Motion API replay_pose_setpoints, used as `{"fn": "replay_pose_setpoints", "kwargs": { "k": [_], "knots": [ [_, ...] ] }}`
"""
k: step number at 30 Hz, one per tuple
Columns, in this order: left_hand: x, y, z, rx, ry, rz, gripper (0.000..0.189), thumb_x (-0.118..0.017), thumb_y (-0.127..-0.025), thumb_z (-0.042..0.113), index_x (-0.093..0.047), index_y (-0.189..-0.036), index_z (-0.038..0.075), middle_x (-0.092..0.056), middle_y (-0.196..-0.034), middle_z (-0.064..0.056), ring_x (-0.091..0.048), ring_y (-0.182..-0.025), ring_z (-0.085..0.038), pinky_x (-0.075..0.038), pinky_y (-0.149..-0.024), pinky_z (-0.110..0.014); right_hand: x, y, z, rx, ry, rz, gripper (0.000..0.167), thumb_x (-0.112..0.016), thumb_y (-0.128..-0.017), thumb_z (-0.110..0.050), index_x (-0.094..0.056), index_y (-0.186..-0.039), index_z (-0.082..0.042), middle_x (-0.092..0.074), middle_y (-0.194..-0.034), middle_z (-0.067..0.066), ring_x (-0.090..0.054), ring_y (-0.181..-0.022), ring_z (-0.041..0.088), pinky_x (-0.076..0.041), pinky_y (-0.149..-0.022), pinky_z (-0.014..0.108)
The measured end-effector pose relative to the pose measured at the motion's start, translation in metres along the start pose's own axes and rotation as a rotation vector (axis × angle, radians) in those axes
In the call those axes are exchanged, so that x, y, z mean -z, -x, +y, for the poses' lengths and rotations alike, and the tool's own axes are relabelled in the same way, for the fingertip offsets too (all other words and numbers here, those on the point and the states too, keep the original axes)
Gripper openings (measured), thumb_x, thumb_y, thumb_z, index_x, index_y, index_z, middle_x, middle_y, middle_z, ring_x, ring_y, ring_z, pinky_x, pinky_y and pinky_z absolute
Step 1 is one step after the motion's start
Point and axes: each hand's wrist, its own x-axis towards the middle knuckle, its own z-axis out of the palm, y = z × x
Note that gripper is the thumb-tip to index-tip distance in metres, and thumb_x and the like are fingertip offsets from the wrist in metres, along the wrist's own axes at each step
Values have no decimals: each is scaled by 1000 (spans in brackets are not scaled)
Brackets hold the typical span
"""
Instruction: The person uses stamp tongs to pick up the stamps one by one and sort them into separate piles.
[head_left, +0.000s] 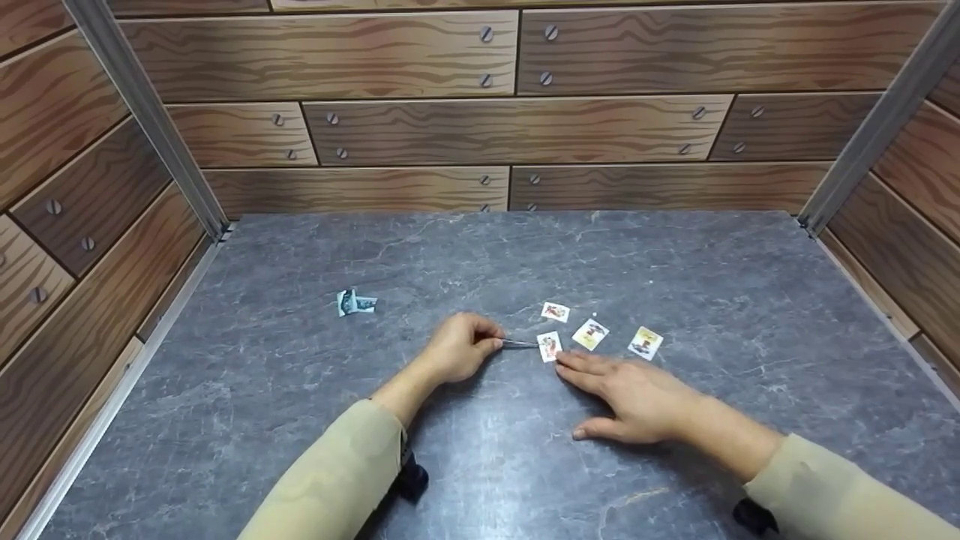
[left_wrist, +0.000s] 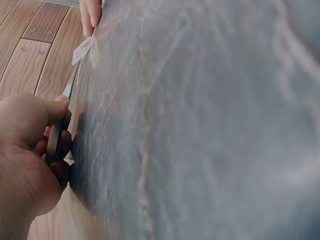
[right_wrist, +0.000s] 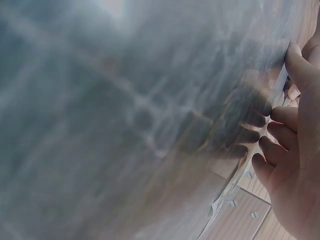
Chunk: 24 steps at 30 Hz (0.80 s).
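Head view gives me the left hand (head_left: 461, 349) with its thumb and fingers pinched on the tweezers (head_left: 517, 343), whose tips point right and meet the left edge of a small card (head_left: 549, 347). I can't tell whether the tips grip it or only touch. The right hand (head_left: 641, 401) is spread, fingers extended and thumb apart, its fingertips at the card's lower right corner; from the left wrist I see those fingers just beyond the card, in line with the tweezers, so they stand in the way on that side.

Just behind the card lies a second card (head_left: 556, 312); right of it come a third card (head_left: 591, 334) and a fourth card (head_left: 645, 343). Well apart to the left, a blue scrap (head_left: 356, 302) lies on the table (head_left: 300, 390), with the wood-patterned wall (head_left: 420, 131) behind.
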Motion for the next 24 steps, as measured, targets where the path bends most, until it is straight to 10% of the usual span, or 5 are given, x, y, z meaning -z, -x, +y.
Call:
{"fn": "replay_pose_setpoints", "kwargs": {
  "k": [24],
  "knots": [
    [45, 20, -4, 27, 56, 80, 10, -73, -98, 3, -81, -102, -1, -77, -95, -5, -60, -81, -12, -52, -76, -31, 1, 0, -2, -8, -17, -18, 85, -60, -100, -66, -47, -159, -6, -43, -165, 10, -44, -149, 33, -41, -116, 53]
  ]
}}
